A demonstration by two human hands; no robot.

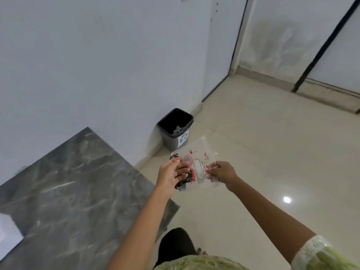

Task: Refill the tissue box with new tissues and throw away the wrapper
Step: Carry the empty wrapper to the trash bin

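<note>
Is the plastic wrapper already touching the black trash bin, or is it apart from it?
Apart. The head view shows the wrapper held in the air by both hands, with pale floor visible between it and the trash bin beside the wall.

— What colours are showing on the wrapper?
— Clear plastic, carrying red and black print. The bin is looking dark grey; the counter, grey marble veined white.

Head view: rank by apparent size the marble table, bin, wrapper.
1. Grey marble tabletop, largest by far, though nearest the camera.
2. Dark plastic waste bin and clear printed plastic wrapper look alike; unsure, since the wrapper is nearer.
</note>
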